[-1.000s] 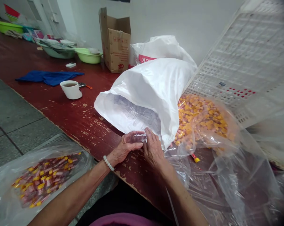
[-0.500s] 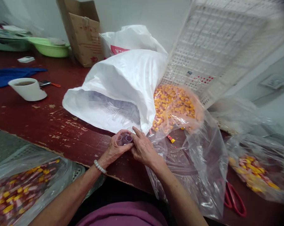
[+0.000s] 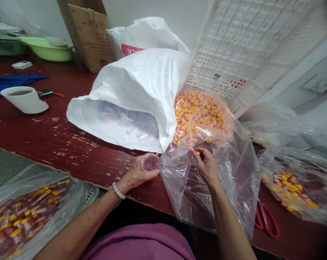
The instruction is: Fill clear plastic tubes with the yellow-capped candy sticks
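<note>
My left hand (image 3: 138, 173), with a beaded bracelet at the wrist, is closed around clear plastic tubes (image 3: 151, 162) at the table's front edge; how many is hard to make out. To its right, my right hand (image 3: 209, 167) pinches a small red piece with a yellow end (image 3: 194, 150) over the clear plastic bag (image 3: 179, 187). Many yellow-and-pink pieces (image 3: 200, 112) lie heaped in the back part of that bag. Behind my left hand, the white sack (image 3: 142, 86) lies with its mouth towards me, and clear tubes (image 3: 136, 126) show inside.
A white perforated crate (image 3: 242, 54) leans behind the heap. Red-handled scissors (image 3: 269, 220) and another bag of yellow-capped pieces (image 3: 293, 187) are at the right. A filled bag (image 3: 25, 216) sits low at the left. A white cup (image 3: 24, 101) and a phone (image 3: 46, 92) stand farther left.
My right hand has left the tubes and moved right over the clear bag, taking hold of the small yellow-ended piece there. My left hand still holds the tubes, now turned sideways.
</note>
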Demonstrator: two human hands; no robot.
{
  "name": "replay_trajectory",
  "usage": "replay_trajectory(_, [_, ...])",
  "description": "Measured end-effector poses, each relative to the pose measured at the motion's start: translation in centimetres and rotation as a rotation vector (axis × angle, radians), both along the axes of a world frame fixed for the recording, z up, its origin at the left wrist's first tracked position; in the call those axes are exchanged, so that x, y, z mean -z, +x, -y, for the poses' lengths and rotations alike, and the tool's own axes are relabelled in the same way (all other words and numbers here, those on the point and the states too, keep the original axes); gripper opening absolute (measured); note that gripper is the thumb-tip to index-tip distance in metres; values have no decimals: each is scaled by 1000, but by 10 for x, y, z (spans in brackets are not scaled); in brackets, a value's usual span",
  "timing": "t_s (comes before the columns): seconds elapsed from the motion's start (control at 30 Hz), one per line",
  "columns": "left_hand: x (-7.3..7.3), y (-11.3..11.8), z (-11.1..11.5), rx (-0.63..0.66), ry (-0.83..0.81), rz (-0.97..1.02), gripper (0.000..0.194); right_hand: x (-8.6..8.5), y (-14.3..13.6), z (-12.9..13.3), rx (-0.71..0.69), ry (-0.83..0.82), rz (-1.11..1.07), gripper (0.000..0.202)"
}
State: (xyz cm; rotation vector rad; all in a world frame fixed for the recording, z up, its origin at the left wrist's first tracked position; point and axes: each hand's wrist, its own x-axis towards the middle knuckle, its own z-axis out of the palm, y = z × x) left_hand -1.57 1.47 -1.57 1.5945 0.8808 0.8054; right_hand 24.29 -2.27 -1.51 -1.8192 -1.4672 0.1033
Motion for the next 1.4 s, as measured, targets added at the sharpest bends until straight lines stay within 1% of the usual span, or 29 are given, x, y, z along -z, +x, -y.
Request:
replay_trajectory(0.07, [-3, 0, 2, 48, 35, -52, 29, -21, -27, 9, -174, 85, -82, 25])
replay_trajectory(0.13, [-7, 1, 5, 82, 57, -84, 28, -38, -53, 17, -349, 97, -89, 20])
replay_trajectory(0.17, [-8, 2, 6, 94, 67, -99, 29, -44, -63, 19, -417, 97, -78, 20])
replay_trajectory(0.23, [-10, 3, 7, 116, 87, -128, 29, -50, -76, 23, -503, 88, -51, 22])
replay_trajectory(0.3, [-10, 4, 8, 139, 86, -129, 27, -49, -79, 25, -512, 55, -63, 32])
replay_trajectory(0.37, [-10, 5, 9, 159, 54, -100, 26, -45, -77, 27, -451, 37, -116, 40])
replay_trajectory(0.43, [-9, 6, 10, 161, 20, -83, 28, -39, -74, 28, -365, 82, -137, 35])
replay_trajectory(0.47, [-9, 7, 10, 157, 18, -91, 28, -35, -73, 28, -346, 120, -113, 33])
replay_trajectory(0.53, [-9, 9, 12, 127, 55, -129, 26, -25, -76, 29, -361, 172, -24, 39])
replay_trajectory(0.6, [-9, 12, 13, 86, 108, -163, 22, -17, -83, 30, -409, 171, 65, 49])
replay_trajectory(0.67, [-8, 15, 14, 47, 117, -158, 22, -11, -87, 31, -444, 159, 93, 57])
replay_trajectory(0.7, [-7, 17, 14, 42, 97, -138, 24, -10, -86, 30, -457, 156, 76, 58])
replay_trajectory(0.77, [-5, 19, 12, 37, 25, -67, 27, -9, -76, 27, -443, 167, 8, 55])
replay_trajectory(0.8, [-4, 19, 12, 31, -19, -30, 27, -9, -65, 23, -399, 169, -21, 50])
replay_trajectory(0.83, [-3, 19, 11, 19, -62, -1, 27, -7, -51, 18, -319, 151, -24, 43])
replay_trajectory(0.9, [-2, 15, 9, -18, -135, 10, 25, -3, -16, 3, -100, 76, 29, 32])
replay_trajectory(0.93, [-2, 13, 8, -33, -160, -3, 24, 1, 2, -6, 12, -11, 89, 30])
replay_trajectory(0.97, [-3, 11, 8, -39, -175, -22, 24, 4, 18, -16, 68, -46, 103, 30])
replay_trajectory(1.03, [-5, 7, 8, -36, -171, -51, 24, 13, 42, -39, 121, -89, 123, 31])
replay_trajectory(1.1, [-7, 7, 9, -35, -148, -61, 25, 20, 51, -60, 120, -110, 127, 30])
replay_trajectory(1.17, [-10, 8, 9, -41, -135, -61, 26, 25, 48, -77, 103, -143, 125, 27])
replay_trajectory(1.23, [-11, 9, 9, -47, -142, -57, 24, 27, 40, -88, 66, -173, 114, 24])
replay_trajectory(1.3, [-12, 9, 8, -56, -151, -50, 23, 28, 34, -90, 2, -191, 99, 23])
replay_trajectory(1.4, [-11, 8, 8, -70, -157, -54, 26, 28, 34, -77, -102, -210, 59, 20])
